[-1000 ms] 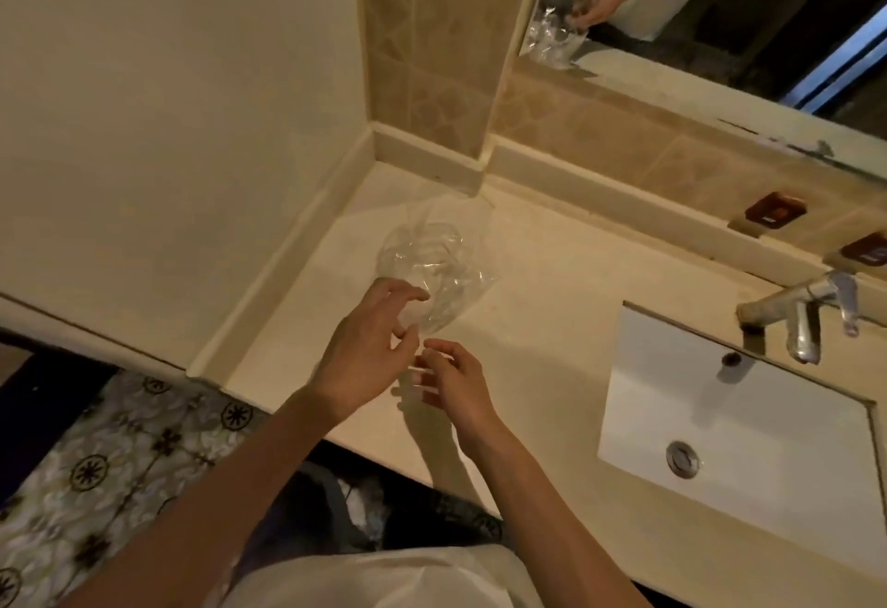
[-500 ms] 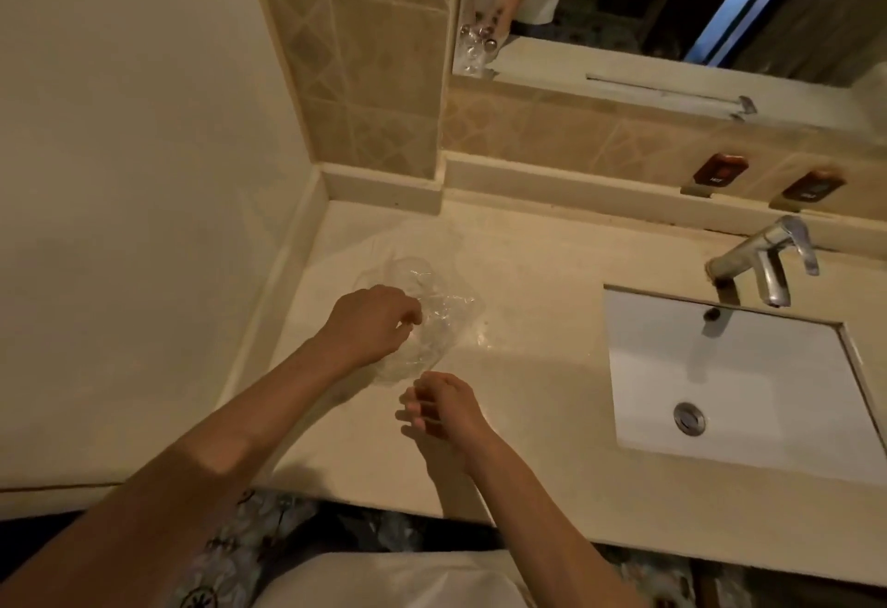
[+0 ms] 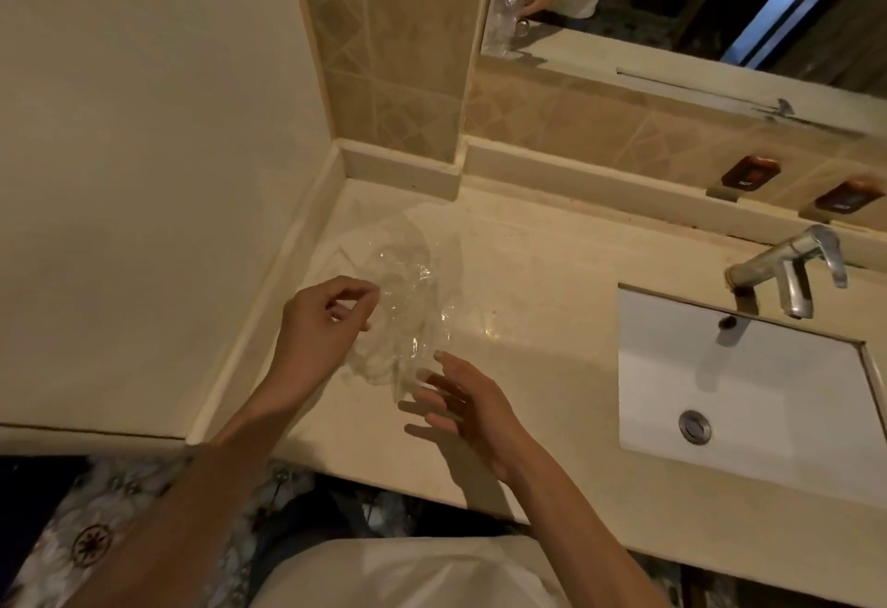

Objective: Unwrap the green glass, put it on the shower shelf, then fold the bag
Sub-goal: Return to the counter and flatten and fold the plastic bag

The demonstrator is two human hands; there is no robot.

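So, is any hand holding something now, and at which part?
The left hand pinches the clear plastic bag at its left edge, thumb against fingertips. The right hand is open, fingers spread at the bag's lower edge, gripping nothing.

I see a cream stone countertop (image 3: 552, 281) running along the tiled back wall, with a white rectangular sink (image 3: 749, 396) sunk into it as my landmark. Behind the sink's far edge a metal faucet (image 3: 792, 271) stands on the counter, its spout reaching over the basin. Well to the left of the sink, towards the corner where the counter meets the side wall, a crumpled clear plastic bag (image 3: 408, 300) sits on the surface; how much of it actually rests on the stone I cannot tell.
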